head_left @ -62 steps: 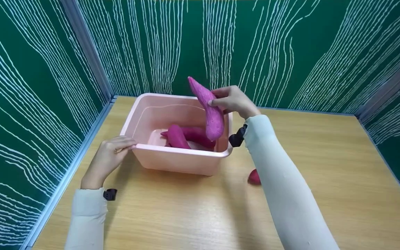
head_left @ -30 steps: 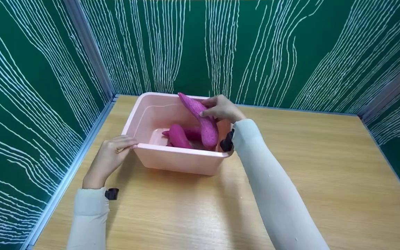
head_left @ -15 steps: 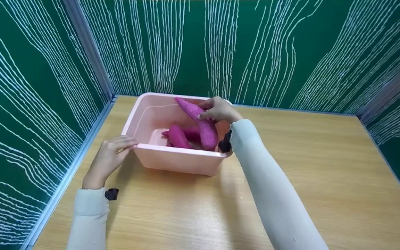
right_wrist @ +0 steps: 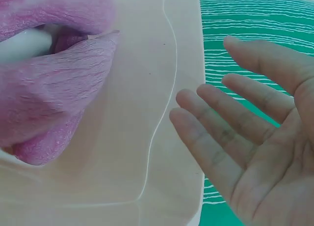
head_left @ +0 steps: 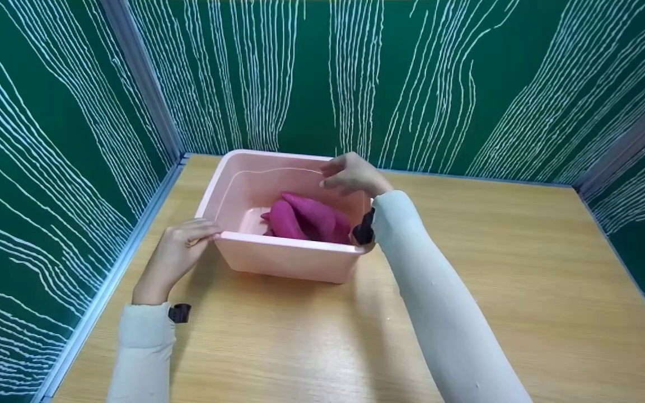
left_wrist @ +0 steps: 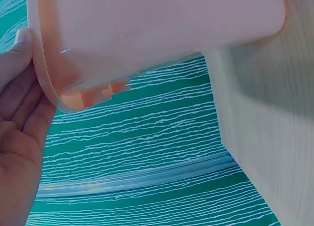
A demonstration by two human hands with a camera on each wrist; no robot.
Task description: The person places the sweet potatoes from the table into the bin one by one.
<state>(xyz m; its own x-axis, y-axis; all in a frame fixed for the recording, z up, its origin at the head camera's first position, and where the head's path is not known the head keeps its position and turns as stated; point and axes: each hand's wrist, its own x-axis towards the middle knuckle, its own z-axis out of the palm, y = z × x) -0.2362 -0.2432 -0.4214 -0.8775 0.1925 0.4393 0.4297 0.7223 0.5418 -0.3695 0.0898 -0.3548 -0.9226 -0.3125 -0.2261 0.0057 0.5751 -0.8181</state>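
Note:
A pink plastic bin stands on the table, and my left hand grips its near left corner by the rim. In the left wrist view the thumb lies against that rim. My right hand hovers over the bin's far right corner, its fingers spread and holding nothing. Below it, a magenta sweet potato lies in the bin, leaning over the others. Another sweet potato rests to its left, and more magenta shows beneath. The near wall hides their lower ends.
The wooden table extends to the right of the bin and in front of it. Green panels with white wavy lines enclose the back and sides, joined by a metal post at the back left.
My right hand lowered the sweet potato into the bin and let go of it; it dropped onto the others and the fingers opened. The left hand stays on the rim.

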